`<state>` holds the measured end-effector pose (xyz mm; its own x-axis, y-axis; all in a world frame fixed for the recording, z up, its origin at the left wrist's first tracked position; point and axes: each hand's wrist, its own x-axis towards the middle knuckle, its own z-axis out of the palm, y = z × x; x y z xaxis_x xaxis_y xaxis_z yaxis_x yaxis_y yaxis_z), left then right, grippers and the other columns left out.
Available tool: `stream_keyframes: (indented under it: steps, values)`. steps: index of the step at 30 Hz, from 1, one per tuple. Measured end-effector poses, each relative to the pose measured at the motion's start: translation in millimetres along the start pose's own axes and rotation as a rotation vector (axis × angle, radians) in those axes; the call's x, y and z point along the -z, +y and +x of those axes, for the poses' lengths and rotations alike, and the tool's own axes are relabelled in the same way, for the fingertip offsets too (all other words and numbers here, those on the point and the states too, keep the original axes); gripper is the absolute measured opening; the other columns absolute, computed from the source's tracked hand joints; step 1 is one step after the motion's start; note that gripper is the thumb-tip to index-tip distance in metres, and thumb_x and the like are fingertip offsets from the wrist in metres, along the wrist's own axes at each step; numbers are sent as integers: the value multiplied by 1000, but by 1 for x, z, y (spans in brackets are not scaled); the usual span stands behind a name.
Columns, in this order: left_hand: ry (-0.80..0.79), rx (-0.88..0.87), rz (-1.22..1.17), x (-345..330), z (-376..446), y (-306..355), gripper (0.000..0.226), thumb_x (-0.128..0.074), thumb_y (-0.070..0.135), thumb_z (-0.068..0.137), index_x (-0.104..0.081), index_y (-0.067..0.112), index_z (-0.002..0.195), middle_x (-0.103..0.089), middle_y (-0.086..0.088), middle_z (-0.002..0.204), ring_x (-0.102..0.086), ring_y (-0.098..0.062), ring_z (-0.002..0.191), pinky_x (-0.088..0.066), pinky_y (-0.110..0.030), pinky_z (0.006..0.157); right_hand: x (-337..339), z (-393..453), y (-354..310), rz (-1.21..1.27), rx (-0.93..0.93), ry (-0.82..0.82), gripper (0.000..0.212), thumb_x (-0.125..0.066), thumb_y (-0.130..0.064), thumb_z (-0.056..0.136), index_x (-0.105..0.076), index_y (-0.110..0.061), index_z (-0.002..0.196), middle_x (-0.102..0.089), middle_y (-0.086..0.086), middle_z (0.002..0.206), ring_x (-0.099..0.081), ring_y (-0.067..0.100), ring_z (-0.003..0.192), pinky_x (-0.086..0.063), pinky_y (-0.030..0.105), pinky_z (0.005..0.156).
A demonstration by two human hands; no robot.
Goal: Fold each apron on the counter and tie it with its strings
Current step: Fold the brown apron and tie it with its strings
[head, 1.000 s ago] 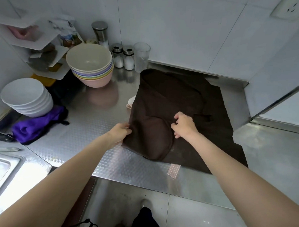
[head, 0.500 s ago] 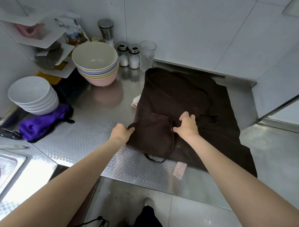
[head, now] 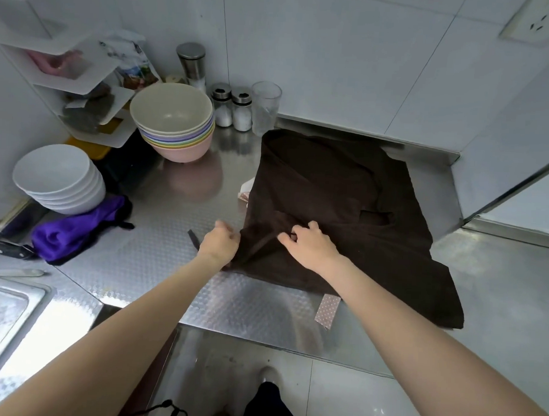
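Brown apron [head: 336,204] lies spread on counter [head: 157,265], centre-right of frame. Left hand [head: 219,241] pinches near-left edge, right hand [head: 309,245] grips bunched fabric just beside it — likely gathering cloth for fold. Strap [head: 193,240] pokes out left.

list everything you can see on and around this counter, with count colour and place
brown fabric apron: 1, dark brown, spread on steel counter
pastel bowl stack: 1 stack, cream on top, back left
white bowl stack: 1 stack, white, far left
purple cloth bundle: 1, purple, below white bowls
glass salt shakers: 2, clear with metal lids, at wall
steel grinder: 1, silver, behind bowls
clear drinking glass: 1, right of shakers
dotted pink strip: 1, under apron's front edge
left hand: grips apron's left edge
right hand: pinches apron fold
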<state>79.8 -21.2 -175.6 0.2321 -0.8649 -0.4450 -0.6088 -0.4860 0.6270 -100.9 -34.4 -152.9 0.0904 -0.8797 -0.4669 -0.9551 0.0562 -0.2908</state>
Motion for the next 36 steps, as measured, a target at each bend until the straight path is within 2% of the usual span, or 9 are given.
stream_keyframes:
  steps: [3, 7, 10, 13, 17, 23, 30, 33, 36]
  values:
    - [225, -241, -8, 3, -9, 3, 30, -50, 31, 94, -49, 5, 109, -55, -9, 107, -57, -26, 96, -46, -36, 86, 5, 8, -4, 24, -18, -86, 72, -18, -69, 82, -46, -26, 132, -38, 8, 135, -42, 36, 118, -37, 46, 97]
    - [-302, -366, 167, 1, -16, 9, 21, -63, 30, 87, -53, 15, 99, -62, 0, 86, -55, -6, 74, -39, -21, 73, 8, 8, -9, 58, -45, -106, 71, -25, -68, 80, -43, -22, 131, -38, 12, 134, -42, 37, 117, -38, 47, 98]
    - [-264, -369, 25, 12, -8, 11, 22, -55, 23, 93, -62, 22, 72, -63, 9, 56, -53, 4, 55, -39, -20, 67, 9, 5, -6, 41, -26, -75, 79, -52, -52, 87, -9, -25, 148, -24, 15, 145, -41, 39, 125, -37, 45, 102]
    - [28, -196, -135, 37, 9, 16, 26, -50, 27, 95, -68, 8, 98, -65, -9, 85, -59, -19, 81, -43, -31, 78, 6, 5, -1, 46, -19, -34, 100, -62, -39, 86, 14, -23, 148, -16, 14, 152, -41, 36, 128, -39, 42, 101]
    - [402, 143, 222, 65, 20, 10, 36, -39, 21, 97, -45, 3, 128, -41, -21, 133, -36, -37, 126, -31, -44, 103, 3, 6, 2, 8, -76, -14, 88, -60, -35, 89, 1, -16, 149, -20, 12, 150, -32, 37, 131, -37, 46, 104]
    - [-183, -48, 83, 31, 8, -12, 22, -58, 15, 89, -66, 3, 105, -66, -17, 110, -60, -31, 106, -47, -39, 98, 0, 12, -8, -57, -125, 5, 68, -53, -39, 91, -17, -19, 145, -22, 9, 144, -29, 37, 128, -35, 48, 99]
    - [-171, -30, -197, 3, -2, 4, 28, -49, 18, 96, -64, -3, 107, -64, -19, 100, -61, -32, 104, -46, -32, 85, -9, 12, -11, -41, -52, 35, 72, -45, -44, 94, -3, -26, 150, -7, 3, 156, -19, 40, 136, -29, 53, 105]
    - [-253, 42, -313, 1, -6, 8, 32, -38, 18, 100, -57, -2, 117, -61, -17, 114, -59, -28, 105, -46, -33, 90, -13, 7, -7, -18, 46, 34, 70, -43, -45, 95, -3, -27, 150, -3, -3, 158, -7, 36, 143, -24, 55, 110]
    - [-375, 178, -267, 3, -11, -4, 31, -34, 17, 102, -52, -2, 119, -60, -12, 101, -59, -23, 90, -50, -32, 75, -20, -3, 0, -134, 99, -19, 67, -38, -51, 95, -4, -31, 150, 1, -4, 158, -2, 35, 143, -21, 55, 110]
